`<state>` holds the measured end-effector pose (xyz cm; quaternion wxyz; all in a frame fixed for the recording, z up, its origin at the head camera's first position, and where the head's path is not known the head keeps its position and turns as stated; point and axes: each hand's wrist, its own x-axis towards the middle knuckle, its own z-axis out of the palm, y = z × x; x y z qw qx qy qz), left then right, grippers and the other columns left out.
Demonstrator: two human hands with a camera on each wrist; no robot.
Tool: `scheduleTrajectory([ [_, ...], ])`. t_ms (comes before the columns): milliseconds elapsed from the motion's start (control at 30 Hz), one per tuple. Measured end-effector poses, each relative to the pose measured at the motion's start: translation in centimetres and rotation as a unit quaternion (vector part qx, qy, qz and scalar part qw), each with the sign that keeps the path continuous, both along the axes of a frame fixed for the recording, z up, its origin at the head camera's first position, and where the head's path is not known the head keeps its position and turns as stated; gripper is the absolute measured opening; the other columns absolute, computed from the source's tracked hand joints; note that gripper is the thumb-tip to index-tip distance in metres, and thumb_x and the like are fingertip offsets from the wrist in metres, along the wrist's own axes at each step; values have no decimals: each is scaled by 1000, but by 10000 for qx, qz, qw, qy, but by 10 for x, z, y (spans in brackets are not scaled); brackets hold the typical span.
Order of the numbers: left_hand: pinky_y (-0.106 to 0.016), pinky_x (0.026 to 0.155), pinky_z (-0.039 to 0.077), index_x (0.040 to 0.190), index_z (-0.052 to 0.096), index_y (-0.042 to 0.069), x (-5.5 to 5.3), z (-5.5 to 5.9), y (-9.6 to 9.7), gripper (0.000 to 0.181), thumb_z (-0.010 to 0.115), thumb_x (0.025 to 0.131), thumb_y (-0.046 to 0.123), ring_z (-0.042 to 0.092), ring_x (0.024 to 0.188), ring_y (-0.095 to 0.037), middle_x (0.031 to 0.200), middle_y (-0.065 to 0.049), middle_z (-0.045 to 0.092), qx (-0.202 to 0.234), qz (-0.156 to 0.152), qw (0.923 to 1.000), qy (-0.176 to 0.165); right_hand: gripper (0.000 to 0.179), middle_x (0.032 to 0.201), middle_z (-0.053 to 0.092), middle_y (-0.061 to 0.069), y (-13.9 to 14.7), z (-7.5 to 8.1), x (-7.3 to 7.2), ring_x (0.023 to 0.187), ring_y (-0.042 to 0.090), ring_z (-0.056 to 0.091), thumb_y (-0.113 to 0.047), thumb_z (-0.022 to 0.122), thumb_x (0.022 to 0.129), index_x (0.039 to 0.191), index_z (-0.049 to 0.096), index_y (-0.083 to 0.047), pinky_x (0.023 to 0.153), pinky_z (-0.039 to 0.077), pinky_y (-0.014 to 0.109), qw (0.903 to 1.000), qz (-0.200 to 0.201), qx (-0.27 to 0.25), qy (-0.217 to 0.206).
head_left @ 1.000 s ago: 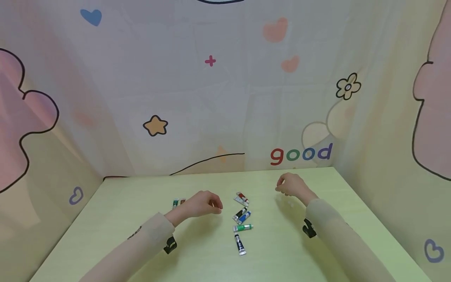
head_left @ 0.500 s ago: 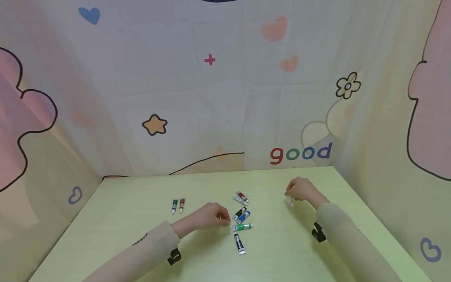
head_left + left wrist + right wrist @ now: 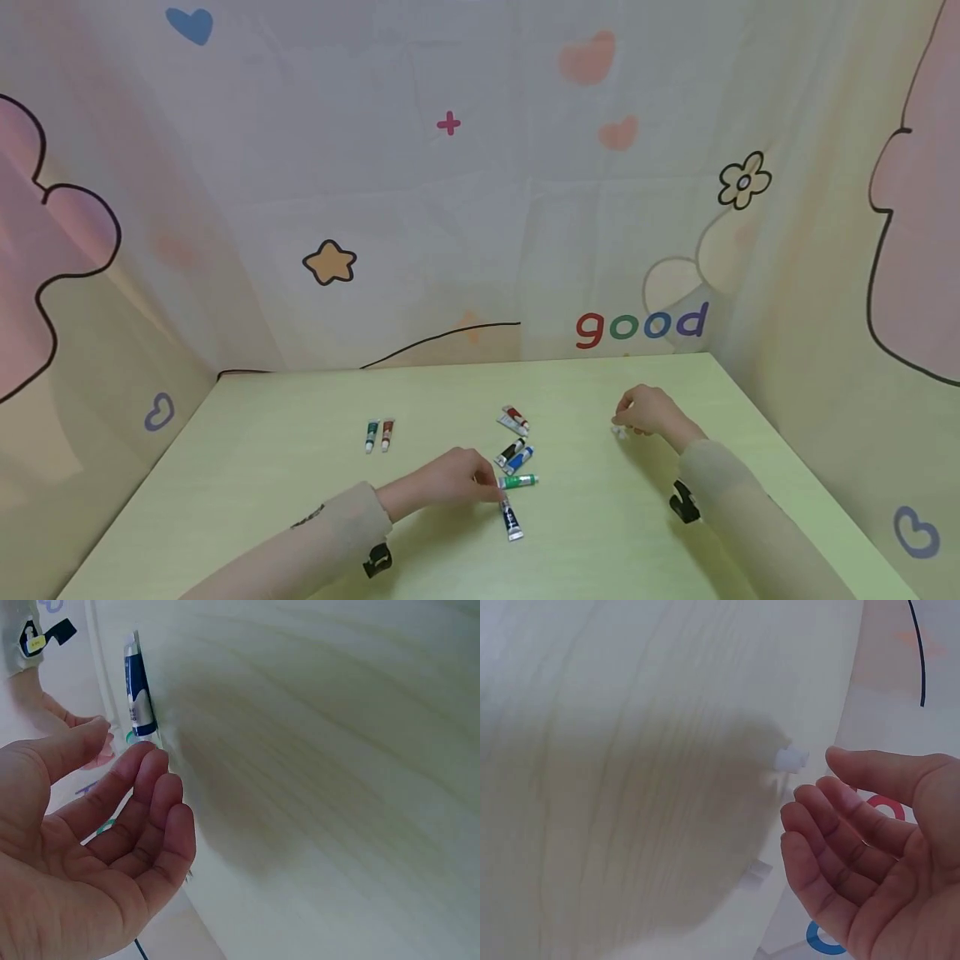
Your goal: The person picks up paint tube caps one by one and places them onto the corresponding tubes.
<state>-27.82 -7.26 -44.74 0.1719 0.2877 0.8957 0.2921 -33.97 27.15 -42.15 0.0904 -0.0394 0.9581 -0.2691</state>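
Near left fingers [image 3: 167, 793]; navy tube [image 3: 138, 688]

Bare hands [image 3: 459, 477], beige sleeves [image 3: 761, 521], black wrist clips [image 3: 378, 560]

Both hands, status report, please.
Left hand by the dark blue tube, holding nothing. Right hand near small white pieces, holding nothing. Possibly in the way: green tube, close to left hand.

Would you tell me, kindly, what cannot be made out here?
Head view: lettering on the navy tube, too small.
Left wrist view: whether the left hand touches its cap end, which it partly hides.
Right wrist view: what the white pieces are, blurred.
Head view: left sleeve, cut off by the bottom edge.
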Motion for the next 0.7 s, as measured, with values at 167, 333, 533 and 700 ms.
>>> scheduleTrajectory([
  [167, -21, 59, 41, 82, 74, 14, 4, -1, 7, 21, 76, 91, 33, 49, 62, -6, 69, 8, 62, -121, 10, 9999, 57, 15, 74, 61, 6, 1, -6, -2, 64, 17, 54, -15, 72, 91, 92, 65, -1, 59, 45, 27, 9998, -74, -39, -206],
  [333, -21, 57, 40, 77, 71, 16, 8, -2, 16, 21, 78, 89, 31, 48, 60, -5, 68, 9, 60, -203, -46, 9996, 166, 16, 74, 60, 5, 2, -13, -3, 64, 16, 53, -16, 74, 90, 93, 66, -2, 60, 46, 27, 9995, -110, -39, -304],
  [533, -20, 57, 43, 78, 70, 17, 12, -2, 23, 18, 83, 84, 27, 50, 60, -4, 69, 10, 61, -193, -93, 9997, 115, 14, 72, 59, 4, 2, -16, -2, 62, 16, 53, -13, 76, 87, 91, 67, -2, 59, 45, 27, 9999, -34, 15, -167],
  [700, -20, 58, 42, 82, 69, 16, 16, -3, 21, 18, 85, 83, 23, 49, 62, -3, 70, 10, 59, -225, -211, 9994, 148, 14, 72, 59, 5, 2, -16, 0, 63, 16, 52, -11, 75, 87, 93, 67, -1, 59, 45, 27, 9999, 8, 28, -146],
])
